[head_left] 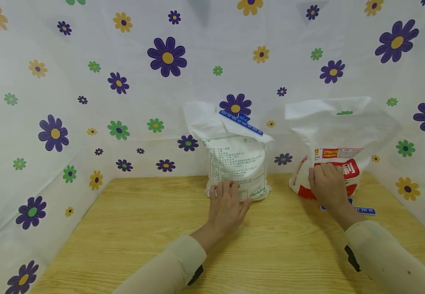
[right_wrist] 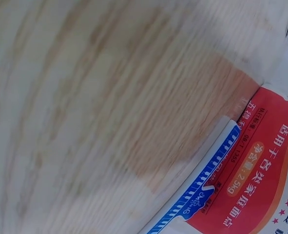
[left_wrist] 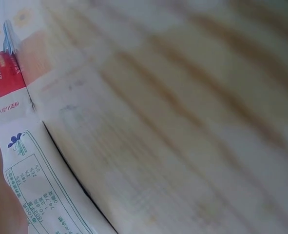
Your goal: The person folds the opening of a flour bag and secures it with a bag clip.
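My left hand [head_left: 226, 204] rests its spread fingers against the lower front of a white bag with green print [head_left: 234, 163]. A blue clip with a piano-key pattern [head_left: 241, 122] sits slanted across that bag's folded top. Farther right, my right hand [head_left: 329, 185] grips the front of a red-and-white flour bag [head_left: 308, 122], its fingers bent and its fingertips hidden. This bag's upper part stands unfolded, with a slot near the top edge. A second blue piano-key clip [right_wrist: 197, 197] lies on the table before the flour bag, partly behind my right wrist in the head view.
Both bags stand upright near the back of the wood-grain table [head_left: 142, 228], with a gap between them. White cloth with printed flowers [head_left: 131, 102] hangs behind the table and along both sides.
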A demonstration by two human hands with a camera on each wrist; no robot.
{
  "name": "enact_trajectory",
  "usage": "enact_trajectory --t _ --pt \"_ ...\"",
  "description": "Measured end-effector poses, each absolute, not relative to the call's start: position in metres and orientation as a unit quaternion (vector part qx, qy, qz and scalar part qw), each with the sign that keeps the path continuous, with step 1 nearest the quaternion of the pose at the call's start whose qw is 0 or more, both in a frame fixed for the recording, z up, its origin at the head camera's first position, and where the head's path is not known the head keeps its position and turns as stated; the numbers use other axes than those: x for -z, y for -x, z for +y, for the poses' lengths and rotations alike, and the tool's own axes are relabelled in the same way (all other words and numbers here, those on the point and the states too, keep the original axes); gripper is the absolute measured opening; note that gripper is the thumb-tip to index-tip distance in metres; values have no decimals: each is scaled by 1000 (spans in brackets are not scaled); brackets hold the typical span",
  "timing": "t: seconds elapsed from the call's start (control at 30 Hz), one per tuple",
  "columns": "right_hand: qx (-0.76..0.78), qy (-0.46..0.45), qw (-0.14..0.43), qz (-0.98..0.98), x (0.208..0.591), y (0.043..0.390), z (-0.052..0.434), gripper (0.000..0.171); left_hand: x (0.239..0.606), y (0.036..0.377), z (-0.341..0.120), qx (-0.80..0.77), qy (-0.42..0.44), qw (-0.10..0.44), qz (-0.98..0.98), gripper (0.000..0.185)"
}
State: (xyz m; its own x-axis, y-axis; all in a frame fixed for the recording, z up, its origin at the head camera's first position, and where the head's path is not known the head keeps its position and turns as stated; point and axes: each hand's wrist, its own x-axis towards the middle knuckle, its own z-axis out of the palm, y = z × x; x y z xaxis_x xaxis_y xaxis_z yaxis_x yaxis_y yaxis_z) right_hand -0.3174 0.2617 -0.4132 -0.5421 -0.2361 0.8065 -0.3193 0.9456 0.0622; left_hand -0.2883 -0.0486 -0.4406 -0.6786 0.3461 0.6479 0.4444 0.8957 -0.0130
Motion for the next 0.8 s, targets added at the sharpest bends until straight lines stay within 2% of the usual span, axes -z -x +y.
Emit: enact_trajectory --t 0.8 --pt "-68 -208 461 -860 416 307 249 21 439 291 -34 38 222 354 -908 51"
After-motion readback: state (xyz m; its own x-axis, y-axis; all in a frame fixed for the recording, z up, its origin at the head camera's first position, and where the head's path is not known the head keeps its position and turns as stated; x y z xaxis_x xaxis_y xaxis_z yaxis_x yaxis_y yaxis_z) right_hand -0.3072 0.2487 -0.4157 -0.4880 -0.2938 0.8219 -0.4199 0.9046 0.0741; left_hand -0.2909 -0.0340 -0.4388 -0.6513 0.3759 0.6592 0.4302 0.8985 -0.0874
